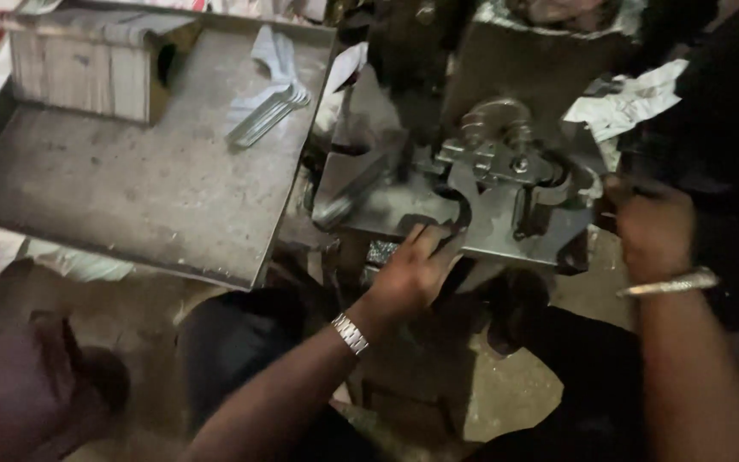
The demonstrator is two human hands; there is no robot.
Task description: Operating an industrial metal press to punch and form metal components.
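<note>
Grimy workshop floor under me: my left hand (410, 272) presses its fingers together on the metal press (489, 201); my right hand (653, 229) looks fisted, can't tell on what.

Dim workshop under weak light. Worn grey metal tray (156, 188) at left, wooden box (87, 73) on it, dusty concrete floor (506, 393) below.
</note>
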